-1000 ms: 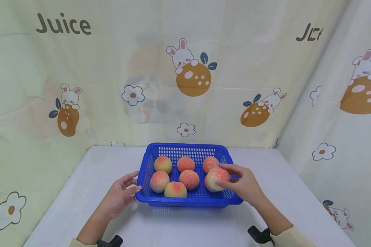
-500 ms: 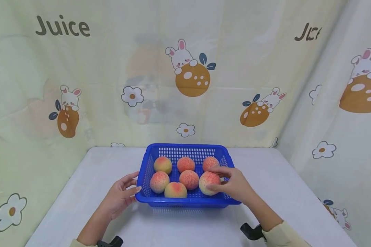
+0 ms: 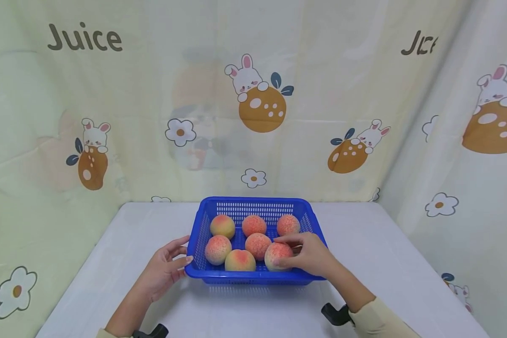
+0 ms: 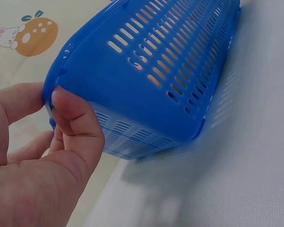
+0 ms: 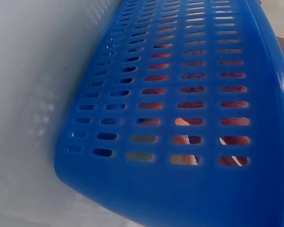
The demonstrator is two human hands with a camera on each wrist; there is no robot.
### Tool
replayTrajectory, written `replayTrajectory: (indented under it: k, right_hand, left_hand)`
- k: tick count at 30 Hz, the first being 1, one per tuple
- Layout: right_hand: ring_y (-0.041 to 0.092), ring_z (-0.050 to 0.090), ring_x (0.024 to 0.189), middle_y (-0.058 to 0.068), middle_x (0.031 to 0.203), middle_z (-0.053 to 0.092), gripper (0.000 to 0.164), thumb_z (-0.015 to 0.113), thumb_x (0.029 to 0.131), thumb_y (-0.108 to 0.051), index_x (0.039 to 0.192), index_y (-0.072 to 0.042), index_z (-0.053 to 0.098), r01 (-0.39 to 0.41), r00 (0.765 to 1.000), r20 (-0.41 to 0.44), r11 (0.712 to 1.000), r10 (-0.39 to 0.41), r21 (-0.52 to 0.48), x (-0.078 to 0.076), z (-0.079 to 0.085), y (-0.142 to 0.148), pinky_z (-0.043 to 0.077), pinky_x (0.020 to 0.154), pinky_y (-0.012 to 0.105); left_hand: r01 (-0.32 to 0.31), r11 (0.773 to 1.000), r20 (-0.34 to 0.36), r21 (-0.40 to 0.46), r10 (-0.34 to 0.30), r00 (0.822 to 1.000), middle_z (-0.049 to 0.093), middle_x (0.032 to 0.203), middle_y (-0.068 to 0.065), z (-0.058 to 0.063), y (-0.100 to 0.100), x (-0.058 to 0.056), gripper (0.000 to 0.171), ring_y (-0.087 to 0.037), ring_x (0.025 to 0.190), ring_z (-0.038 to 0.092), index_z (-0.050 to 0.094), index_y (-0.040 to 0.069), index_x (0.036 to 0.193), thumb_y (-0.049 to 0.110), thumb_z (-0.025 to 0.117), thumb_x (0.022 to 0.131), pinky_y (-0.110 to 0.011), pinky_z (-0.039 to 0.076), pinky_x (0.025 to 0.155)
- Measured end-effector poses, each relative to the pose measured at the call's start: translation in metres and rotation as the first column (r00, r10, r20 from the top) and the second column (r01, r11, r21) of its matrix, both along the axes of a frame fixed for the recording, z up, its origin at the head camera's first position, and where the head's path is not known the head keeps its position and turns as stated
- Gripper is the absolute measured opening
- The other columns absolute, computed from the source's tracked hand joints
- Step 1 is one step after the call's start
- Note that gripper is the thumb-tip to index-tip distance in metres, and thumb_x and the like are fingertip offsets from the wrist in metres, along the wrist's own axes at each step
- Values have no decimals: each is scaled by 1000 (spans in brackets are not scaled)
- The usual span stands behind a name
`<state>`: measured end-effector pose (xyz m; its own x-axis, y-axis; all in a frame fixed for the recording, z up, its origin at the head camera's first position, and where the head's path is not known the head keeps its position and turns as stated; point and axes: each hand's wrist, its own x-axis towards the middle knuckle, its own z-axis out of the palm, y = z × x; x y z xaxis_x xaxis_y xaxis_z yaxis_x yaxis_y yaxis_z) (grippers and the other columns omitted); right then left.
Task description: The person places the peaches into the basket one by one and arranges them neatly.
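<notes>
A blue plastic basket [image 3: 257, 278] with slotted sides stands on the table, and several pink-and-yellow peaches lie in it. At its front left corner my left hand [image 3: 164, 268] grips the rim between thumb and fingers; the left wrist view shows the thumb curled at the edge of the basket [image 4: 132, 90]. Inside the front right part, my right hand [image 3: 310, 256] holds a peach [image 3: 274, 254] between thumb and fingers. This peach sits close beside a redder peach [image 3: 258, 246] and the front peach [image 3: 240, 261]. The basket wall [image 5: 189, 189] hides most of the right hand in the right wrist view.
The other peaches include a yellowish one [image 3: 222, 226] at the back left, a speckled one [image 3: 218, 249] at the left, and two red ones along the back. Behind the white-covered table [image 3: 355, 244] hangs a printed curtain [image 3: 211, 183].
My right hand has moved left and toward me with the peach, from the right side of the basket to beside the front peach. The left hand stays at the rim.
</notes>
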<state>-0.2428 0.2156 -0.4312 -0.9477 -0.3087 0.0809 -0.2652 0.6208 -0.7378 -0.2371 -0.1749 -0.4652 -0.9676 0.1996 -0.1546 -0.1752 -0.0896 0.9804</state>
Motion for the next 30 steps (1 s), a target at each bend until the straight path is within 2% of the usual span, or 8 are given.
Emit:
replayTrajectory:
  k: [10,16,19,27,30]
  right_hand:
    - [17,69,103,0,116,75,56,88,79,-43,126,-17,74,-14,1000,-19,998,15,53,0,-1,-2,62,87,37]
    - [13,66,94,-4,112,76,56,87,77,-48,124,-19,75,-37,999,-34,996,40,87,-2,-2,-4,59,81,26]
    - [12,64,91,-4,113,76,59,87,77,-50,124,-18,75,-41,998,-48,993,46,107,-3,-3,-6,58,79,24]
    - [11,62,92,-4,116,75,61,89,75,-50,124,-18,75,-23,999,-45,989,29,145,-4,-3,-8,58,81,27]
    - [12,64,95,-4,114,75,54,88,77,-46,122,-18,76,-34,998,-46,987,42,154,-4,-2,-8,60,84,30]
  left_hand:
    - [8,1000,0,2,-8,1000,59,121,-12,2,0,1,69,-16,95,66,36,8,157,6,69,97,-28,61,80]
    - [9,1000,4,-2,-9,1000,59,121,-10,2,0,1,69,-16,96,66,35,8,158,5,68,97,-28,61,81]
    - [8,1000,7,-1,-8,1000,59,119,-9,1,0,1,68,-16,96,66,36,8,158,5,68,97,-28,61,81]
    - [-2,1000,13,0,2,1000,60,120,-10,0,0,0,69,-17,96,67,37,10,157,8,70,97,-29,61,81]
    - [-3,1000,9,1,3,1000,59,121,-11,-1,0,0,68,-17,97,67,37,10,157,8,69,97,-28,61,81]
